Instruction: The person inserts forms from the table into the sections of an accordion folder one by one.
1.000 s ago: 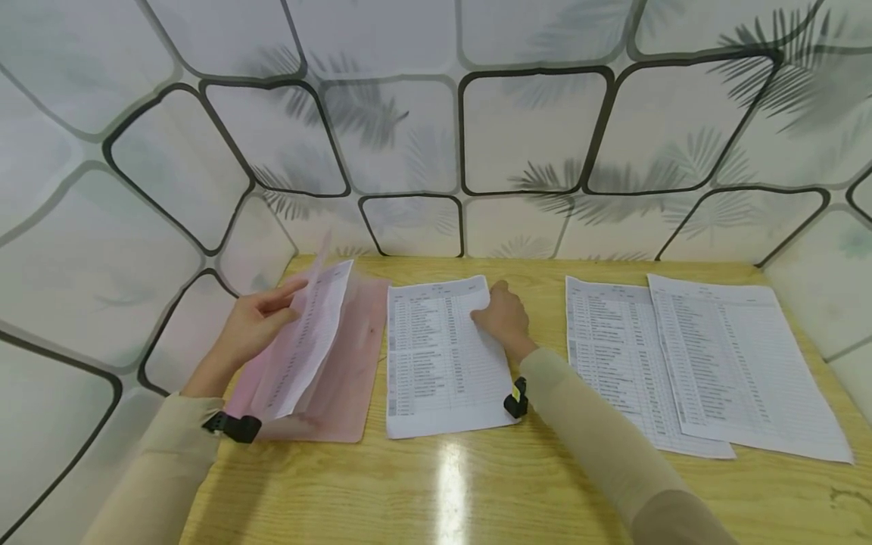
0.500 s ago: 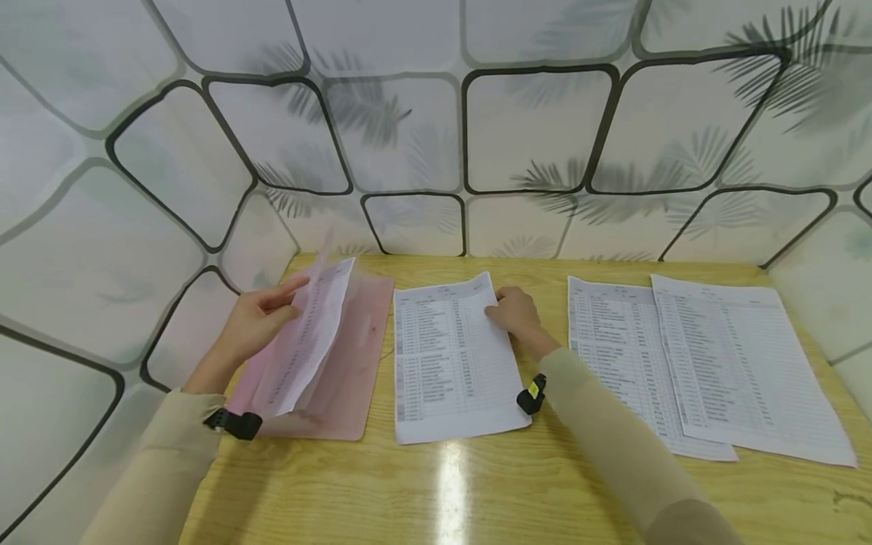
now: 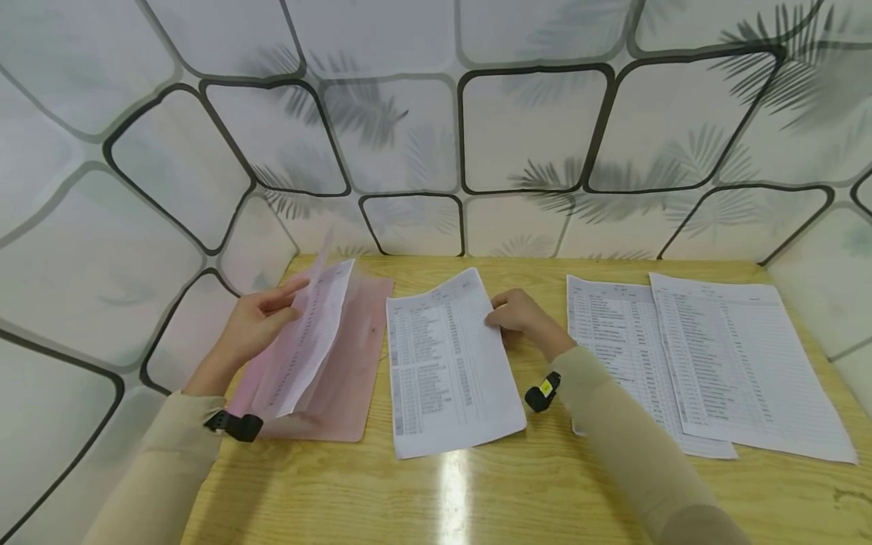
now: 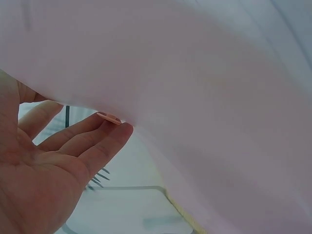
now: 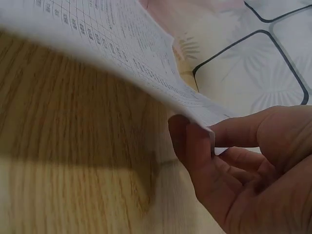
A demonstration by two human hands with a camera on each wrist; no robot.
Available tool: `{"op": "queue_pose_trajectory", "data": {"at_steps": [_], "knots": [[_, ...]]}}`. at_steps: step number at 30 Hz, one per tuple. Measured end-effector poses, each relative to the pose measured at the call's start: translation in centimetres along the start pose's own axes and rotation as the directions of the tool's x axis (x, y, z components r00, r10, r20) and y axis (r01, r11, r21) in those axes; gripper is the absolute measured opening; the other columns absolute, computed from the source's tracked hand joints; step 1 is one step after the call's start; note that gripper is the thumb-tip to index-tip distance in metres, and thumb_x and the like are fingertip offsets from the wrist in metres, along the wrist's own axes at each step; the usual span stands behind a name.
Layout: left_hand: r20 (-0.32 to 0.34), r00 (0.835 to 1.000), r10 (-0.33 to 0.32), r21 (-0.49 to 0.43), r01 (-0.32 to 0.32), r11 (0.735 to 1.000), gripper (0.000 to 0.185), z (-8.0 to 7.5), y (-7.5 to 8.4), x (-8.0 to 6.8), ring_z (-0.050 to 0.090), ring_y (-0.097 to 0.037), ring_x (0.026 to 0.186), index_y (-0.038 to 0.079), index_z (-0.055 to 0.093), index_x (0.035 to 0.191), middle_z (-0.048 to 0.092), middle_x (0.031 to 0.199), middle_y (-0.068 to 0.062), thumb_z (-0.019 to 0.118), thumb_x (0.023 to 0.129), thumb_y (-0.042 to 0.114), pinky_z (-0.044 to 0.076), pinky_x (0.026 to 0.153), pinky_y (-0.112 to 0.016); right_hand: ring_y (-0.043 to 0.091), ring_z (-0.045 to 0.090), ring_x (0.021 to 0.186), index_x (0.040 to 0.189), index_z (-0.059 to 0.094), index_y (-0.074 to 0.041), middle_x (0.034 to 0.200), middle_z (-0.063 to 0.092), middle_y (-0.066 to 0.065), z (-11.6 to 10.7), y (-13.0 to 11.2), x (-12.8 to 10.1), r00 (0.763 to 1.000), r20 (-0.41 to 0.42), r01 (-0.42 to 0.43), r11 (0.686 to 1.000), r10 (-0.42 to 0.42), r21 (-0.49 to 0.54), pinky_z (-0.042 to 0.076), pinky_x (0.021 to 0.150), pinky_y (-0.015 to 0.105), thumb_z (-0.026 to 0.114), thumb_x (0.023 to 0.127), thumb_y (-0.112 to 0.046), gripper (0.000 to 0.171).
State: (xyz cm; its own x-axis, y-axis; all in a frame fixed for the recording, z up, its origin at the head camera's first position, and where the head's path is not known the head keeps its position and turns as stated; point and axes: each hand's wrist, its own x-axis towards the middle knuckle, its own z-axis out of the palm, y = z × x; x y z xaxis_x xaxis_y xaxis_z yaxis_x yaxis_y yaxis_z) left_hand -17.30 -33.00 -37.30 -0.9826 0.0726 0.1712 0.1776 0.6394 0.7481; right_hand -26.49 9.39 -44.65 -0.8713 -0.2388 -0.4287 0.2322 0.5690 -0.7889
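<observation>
Printed paper (image 3: 443, 371) is mid-table (image 3: 327, 492), between pink folder (image 3: 357, 363) and two overlapping sheets (image 3: 749, 363); right edge lifted. Right hand (image 3: 521, 312) pinches that edge, thumb against fingers. Left hand (image 3: 257, 324) pinches the folder's raised cover; printed page (image 3: 320, 329) showing inside.

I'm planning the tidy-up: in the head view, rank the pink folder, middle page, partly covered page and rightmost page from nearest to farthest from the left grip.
From the left grip:
1. Pink folder: held there, on the left.
2. Middle page: centre, pinched by the right grip at its right edge.
3. Partly covered page: right of centre.
4. Rightmost page: far right.
</observation>
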Motion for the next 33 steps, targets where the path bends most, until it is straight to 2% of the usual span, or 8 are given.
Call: {"op": "queue_pose_trajectory", "data": {"at_steps": [8,14,17,22,25,29,32,33], "knots": [[0.008,1.000,-0.019,0.011,0.019,1.000,0.047,-0.1,0.2,0.0,0.054,0.021,0.107,0.004,0.065,0.143,0.066,0.137,-0.024,0.066,0.096,0.006,0.046,0.083,-0.004,0.015,0.073,0.075,0.156,0.045,0.002,0.111,0.076,0.021,-1.1,-0.3,-0.9,0.995,0.096,-0.003,0.992,-0.009,0.127,0.060,0.067,0.032,0.062,0.103,-0.008,0.057],[0.007,1.000,-0.029,0.037,0.028,0.999,0.047,-0.1,0.3,-0.1,0.062,0.001,0.117,0.005,0.065,0.143,0.067,0.137,-0.023,0.066,0.097,0.008,0.047,0.083,-0.005,0.014,0.073,0.075,0.151,0.050,0.006,0.104,0.078,0.013,-1.9,-0.6,-1.5,0.982,0.184,0.016,0.982,-0.051,0.188,0.060,0.065,0.029,0.057,0.105,-0.005,0.048],[0.006,0.999,-0.037,0.039,0.037,0.999,0.047,-0.1,0.3,-0.1,0.064,-0.007,0.121,0.005,0.065,0.144,0.067,0.137,-0.023,0.066,0.097,0.008,0.047,0.082,-0.005,0.013,0.074,0.076,0.147,0.053,0.009,0.103,0.078,0.011,-2.2,-0.5,-1.5,0.980,0.189,0.016,0.972,-0.062,0.234,0.060,0.066,0.028,0.056,0.106,-0.005,0.044],[0.014,0.999,-0.035,0.027,0.034,0.999,0.047,0.0,0.4,0.0,0.063,-0.034,0.129,0.004,0.064,0.144,0.066,0.138,-0.025,0.066,0.097,0.008,0.046,0.082,-0.004,0.016,0.077,0.083,0.149,0.051,0.009,0.109,0.076,0.011,-2.5,-0.4,-1.5,0.979,0.184,0.022,0.947,-0.085,0.321,0.063,0.072,0.031,0.053,0.108,-0.006,0.044],[0.015,0.999,-0.031,0.023,0.030,0.999,0.047,-0.1,0.3,0.0,0.066,-0.014,0.124,0.004,0.064,0.144,0.066,0.138,-0.025,0.066,0.097,0.008,0.046,0.082,-0.004,0.016,0.077,0.082,0.147,0.051,0.011,0.103,0.076,0.008,-2.6,-0.8,-1.7,0.981,0.168,0.031,0.929,-0.099,0.368,0.063,0.072,0.031,0.053,0.107,-0.005,0.043],[0.017,0.999,-0.039,0.029,0.038,0.999,0.047,-0.1,0.4,0.0,0.065,-0.009,0.122,0.004,0.064,0.144,0.066,0.138,-0.024,0.066,0.097,0.008,0.046,0.083,-0.004,0.015,0.076,0.081,0.147,0.048,0.015,0.095,0.076,0.003,-2.5,-1.1,-1.6,0.978,0.167,0.046,0.903,-0.129,0.428,0.063,0.072,0.029,0.053,0.107,-0.004,0.044],[0.022,0.999,-0.041,0.025,0.041,0.999,0.047,-0.1,0.5,0.0,0.064,-0.026,0.128,0.005,0.064,0.145,0.065,0.139,-0.024,0.066,0.098,0.008,0.046,0.083,-0.004,0.015,0.076,0.082,0.148,0.046,0.016,0.095,0.075,0.001,-2.4,-1.3,-1.4,0.974,0.173,0.053,0.885,-0.149,0.463,0.063,0.074,0.030,0.052,0.107,-0.004,0.046],[0.021,0.999,-0.040,0.026,0.039,0.999,0.047,-0.1,0.5,0.0,0.064,-0.022,0.127,0.004,0.064,0.144,0.065,0.139,-0.023,0.066,0.098,0.008,0.047,0.083,-0.004,0.014,0.076,0.082,0.148,0.045,0.016,0.094,0.075,0.001,-2.3,-1.4,-1.3,0.973,0.174,0.054,0.878,-0.154,0.475,0.063,0.074,0.030,0.052,0.107,-0.004,0.046]]}}
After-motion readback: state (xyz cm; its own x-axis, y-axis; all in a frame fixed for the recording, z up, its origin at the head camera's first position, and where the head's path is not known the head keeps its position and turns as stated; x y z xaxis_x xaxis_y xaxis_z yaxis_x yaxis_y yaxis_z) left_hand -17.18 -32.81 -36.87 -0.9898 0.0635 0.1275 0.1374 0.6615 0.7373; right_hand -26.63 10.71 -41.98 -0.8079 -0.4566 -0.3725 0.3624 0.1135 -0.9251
